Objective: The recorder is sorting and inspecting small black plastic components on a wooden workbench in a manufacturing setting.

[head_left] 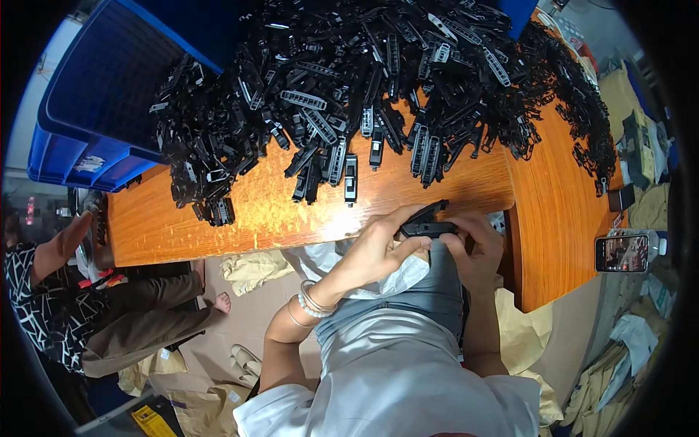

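Note:
Just off the table's front edge, over my lap, I hold a black plastic part point(429, 227) between both hands. The fingers of my left hand point(386, 244), with a beaded bracelet at the wrist, close on its left side. My right hand point(475, 247) pinches its right end. The part is long and narrow, with a thin piece angled up from its top; whether that piece is joined to it I cannot tell. Beyond my hands lies a big heap of black plastic parts point(306, 73), some with grey ribbed strips. A black and silver piece point(351, 178) lies at the heap's near edge.
The heap covers much of the wooden table point(269, 218). A blue bin point(95, 95) stands at the far left. A phone point(621, 253) is at the right. Another person point(58, 291) sits at the left. Brown paper bags point(211, 408) lie on the floor.

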